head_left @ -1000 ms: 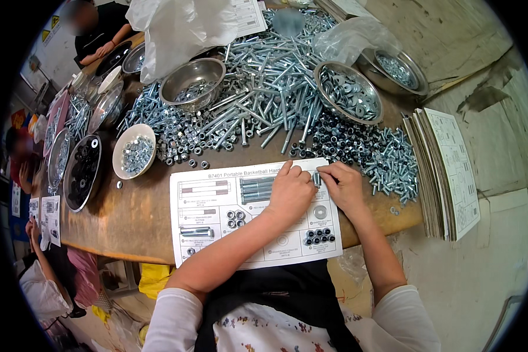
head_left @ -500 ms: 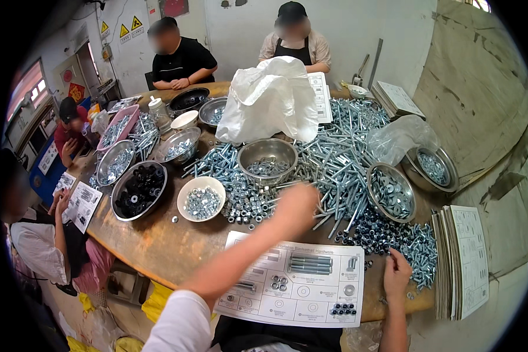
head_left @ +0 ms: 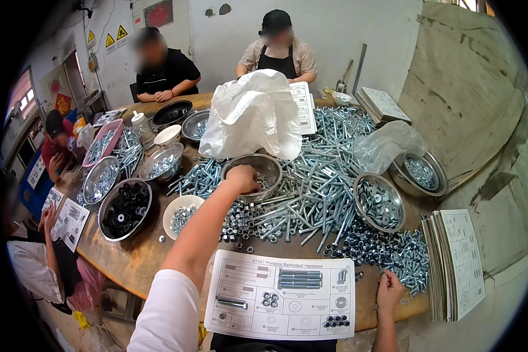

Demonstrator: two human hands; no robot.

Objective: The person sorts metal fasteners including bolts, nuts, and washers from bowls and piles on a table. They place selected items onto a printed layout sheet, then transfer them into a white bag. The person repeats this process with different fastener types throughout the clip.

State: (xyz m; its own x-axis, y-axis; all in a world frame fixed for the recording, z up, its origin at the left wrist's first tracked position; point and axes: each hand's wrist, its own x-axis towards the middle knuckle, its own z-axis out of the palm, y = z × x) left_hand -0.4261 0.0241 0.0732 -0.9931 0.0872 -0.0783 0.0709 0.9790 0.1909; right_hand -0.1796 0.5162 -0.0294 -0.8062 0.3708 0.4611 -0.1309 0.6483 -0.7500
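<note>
Reaching with left hand point(head_left: 240, 177) into round silvery metal bowl point(head_left: 253, 159) of small grey washers point(head_left: 268, 181);
pinch lightly, clearing rim; cannot tell grasp of left fingers point(head_left: 252, 179) or curled right hand point(head_left: 389, 291)

Left sleeve point(head_left: 167, 317): I am seeing plain white cloth, short and loose, filling the lower left.
Left forearm point(head_left: 202, 229): emerging bare beyond the hem.
Left hand point(head_left: 244, 178): showing ungloved near the centre.
Right hand point(head_left: 389, 290): appearing ungloved, lower right.
Right forearm point(head_left: 385, 331): running bare into the lower edge.
Garment point(head_left: 270, 342): showing black, bottom centre.
</note>
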